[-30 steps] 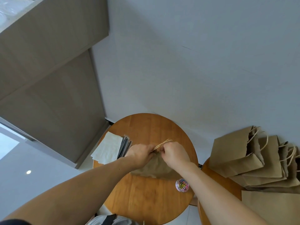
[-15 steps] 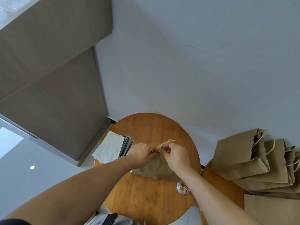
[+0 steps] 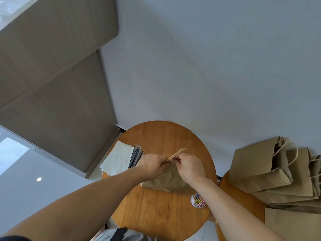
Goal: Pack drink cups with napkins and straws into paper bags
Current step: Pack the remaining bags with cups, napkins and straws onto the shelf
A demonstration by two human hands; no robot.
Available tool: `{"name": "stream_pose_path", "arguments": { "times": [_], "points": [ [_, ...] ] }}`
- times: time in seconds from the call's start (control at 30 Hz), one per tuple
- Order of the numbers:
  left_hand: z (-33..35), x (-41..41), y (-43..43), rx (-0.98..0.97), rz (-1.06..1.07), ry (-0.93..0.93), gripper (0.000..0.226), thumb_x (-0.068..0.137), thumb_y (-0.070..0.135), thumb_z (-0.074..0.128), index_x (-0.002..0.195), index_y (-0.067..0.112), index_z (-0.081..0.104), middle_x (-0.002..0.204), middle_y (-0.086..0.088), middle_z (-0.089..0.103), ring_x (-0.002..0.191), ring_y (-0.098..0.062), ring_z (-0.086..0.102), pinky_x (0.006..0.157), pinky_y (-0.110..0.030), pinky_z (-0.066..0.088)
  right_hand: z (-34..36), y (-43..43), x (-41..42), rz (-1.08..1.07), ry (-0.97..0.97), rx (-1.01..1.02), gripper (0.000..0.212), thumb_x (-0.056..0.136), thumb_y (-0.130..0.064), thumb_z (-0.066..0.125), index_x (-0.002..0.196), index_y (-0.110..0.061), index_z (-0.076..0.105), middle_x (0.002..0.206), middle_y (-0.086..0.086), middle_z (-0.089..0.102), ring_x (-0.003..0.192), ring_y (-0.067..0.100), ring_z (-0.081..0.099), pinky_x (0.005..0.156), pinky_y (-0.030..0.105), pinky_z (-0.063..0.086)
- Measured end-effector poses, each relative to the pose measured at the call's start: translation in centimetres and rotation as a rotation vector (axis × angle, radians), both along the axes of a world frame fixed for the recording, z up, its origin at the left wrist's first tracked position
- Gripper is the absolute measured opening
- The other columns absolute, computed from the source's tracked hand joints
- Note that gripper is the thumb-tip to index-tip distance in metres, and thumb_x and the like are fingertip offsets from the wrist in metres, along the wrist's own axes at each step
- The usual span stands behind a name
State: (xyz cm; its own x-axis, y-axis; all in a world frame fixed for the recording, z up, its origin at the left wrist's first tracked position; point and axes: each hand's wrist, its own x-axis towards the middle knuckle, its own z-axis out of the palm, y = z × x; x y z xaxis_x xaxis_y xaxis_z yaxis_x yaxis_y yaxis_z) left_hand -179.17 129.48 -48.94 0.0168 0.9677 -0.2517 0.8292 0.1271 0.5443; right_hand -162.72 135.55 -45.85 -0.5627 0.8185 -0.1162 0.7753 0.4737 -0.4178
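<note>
Since half a second ago our hands have barely shifted, both staying at the mouth of the brown paper bag (image 3: 166, 180) standing mid-way across the round wooden table (image 3: 161, 214). Our left hand (image 3: 152, 165) grips the gathered top below the twine handles (image 3: 178, 152). Our right hand (image 3: 190, 168) pinches the same edge, where a small paper clip (image 3: 172, 163) shows. White napkins (image 3: 118, 159) and dark wrapped straws (image 3: 136, 158) lie to the left. A tub of coloured clips (image 3: 198, 201) sits near our right wrist, and more bags (image 3: 260, 171) are stacked on the neighbouring table (image 3: 238, 193).
</note>
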Motion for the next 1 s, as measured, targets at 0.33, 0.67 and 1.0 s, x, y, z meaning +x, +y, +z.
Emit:
{"name": "stream_pose_path", "arguments": {
  "times": [0.33, 0.67, 1.0],
  "points": [
    [0.2, 0.3, -0.1, -0.006, 0.031, 0.021, 0.023, 0.101, 0.035, 0.045, 0.104, 0.025, 0.066, 0.087, 0.000, 0.068, 0.080, -0.021, 0.063, 0.067, -0.033, 0.049, 0.2, 0.8, -0.2, 0.106, -0.141, -0.031, 0.022, 0.099, -0.027, 0.056, 0.113, -0.031, 0.072, 0.104, -0.008, 0.073, 0.094, 0.014, 0.068, 0.077, 0.026, 0.054],
    [0.2, 1.3, -0.6, -0.007, 0.122, -0.024, 0.022, 0.099, 0.032, 0.050, 0.093, 0.015, 0.063, 0.082, -0.002, 0.065, 0.077, -0.023, 0.062, 0.067, -0.035, 0.048, -1.1, 0.2, -0.2, 0.045, -0.215, -0.062, 0.018, 0.095, -0.035, 0.058, 0.109, -0.029, 0.068, 0.099, -0.008, 0.073, 0.092, 0.017, 0.068, 0.076, 0.033, 0.056],
    [0.6, 1.3, -0.9, -0.015, 0.092, -0.005, 0.022, 0.099, 0.033, 0.051, 0.092, 0.015, 0.062, 0.083, -0.002, 0.066, 0.077, -0.021, 0.062, 0.063, -0.032, 0.045, -1.0, -0.4, 0.2, 0.055, -0.181, -0.034, 0.020, 0.096, -0.034, 0.059, 0.113, -0.028, 0.067, 0.103, -0.007, 0.073, 0.094, 0.016, 0.068, 0.077, 0.033, 0.056]
  ]
}}
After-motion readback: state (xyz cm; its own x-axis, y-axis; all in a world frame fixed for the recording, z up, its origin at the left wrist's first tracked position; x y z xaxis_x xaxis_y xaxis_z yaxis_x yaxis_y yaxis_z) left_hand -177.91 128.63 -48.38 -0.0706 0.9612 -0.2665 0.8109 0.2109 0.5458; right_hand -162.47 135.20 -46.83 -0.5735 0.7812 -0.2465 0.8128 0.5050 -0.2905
